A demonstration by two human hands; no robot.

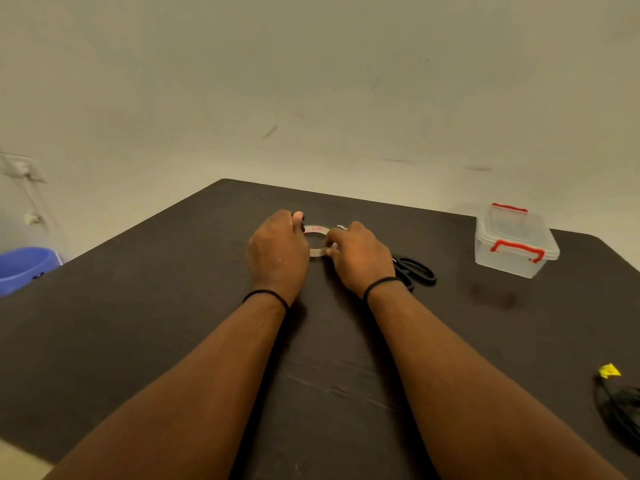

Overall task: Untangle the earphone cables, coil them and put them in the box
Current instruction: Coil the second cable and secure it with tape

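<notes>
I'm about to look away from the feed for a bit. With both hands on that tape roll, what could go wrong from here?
1. The black scissors lie right beside the right hand; a backward move of that wrist could knock them.
2. The coiled black cable with the yellow tag sits at the table's right edge, partly out of frame, and might slip off unnoticed.
3. The clear box appears to have its lid on, so it probably needs opening first.

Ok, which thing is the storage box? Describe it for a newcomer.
On the dark brown table, look to the far right corner. The clear plastic box stands there, beyond the black-handled scissors. Only it has red clip handles and a shut lid.
</notes>
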